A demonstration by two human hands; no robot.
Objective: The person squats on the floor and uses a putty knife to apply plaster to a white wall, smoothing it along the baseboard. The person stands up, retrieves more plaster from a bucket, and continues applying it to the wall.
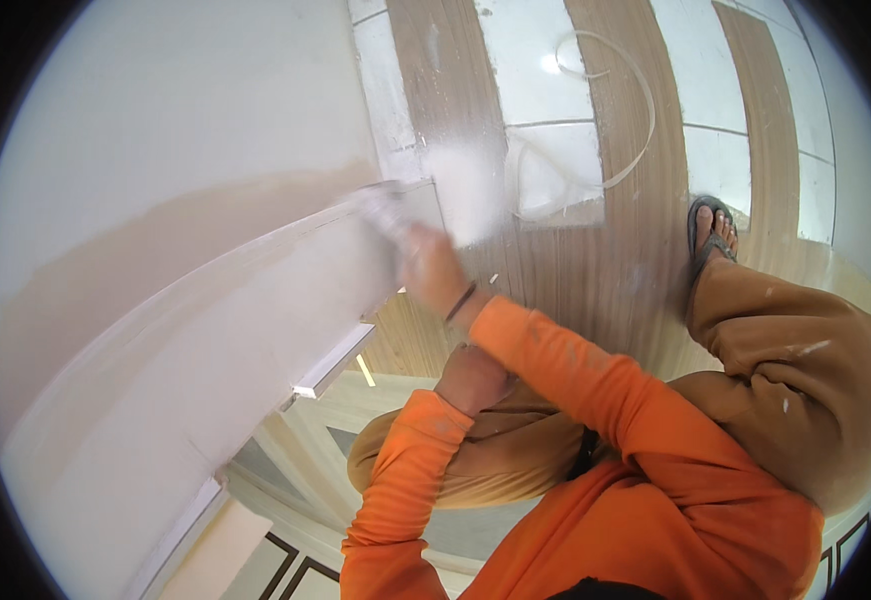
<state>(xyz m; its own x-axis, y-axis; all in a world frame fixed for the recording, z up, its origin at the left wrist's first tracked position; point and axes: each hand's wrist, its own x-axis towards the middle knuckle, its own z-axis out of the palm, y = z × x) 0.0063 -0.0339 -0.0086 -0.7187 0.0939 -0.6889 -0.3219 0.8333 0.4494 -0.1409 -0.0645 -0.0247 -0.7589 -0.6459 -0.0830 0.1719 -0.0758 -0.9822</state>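
Observation:
My right hand (433,268), a dark band round its wrist, is closed on a pale tool (385,210) smeared by motion, so its exact kind does not show. The tool's end meets the far end of a white ledge (255,290), where the ledge joins the wall (185,110). Along that joint the wall carries a beige-brown patch (155,230). Nearer to me, my left hand (473,380) rests on my bent knee, just below the right forearm. Its fingers are hidden.
Wood-look strips (545,270) alternate with white tiles (545,90) on the floor, dusted white by the ledge's end. A thin pale strap (647,120) lies looped there. My sandalled foot (712,225) stands at the right. Beneath the ledge runs a pale metal-like edge piece (335,362).

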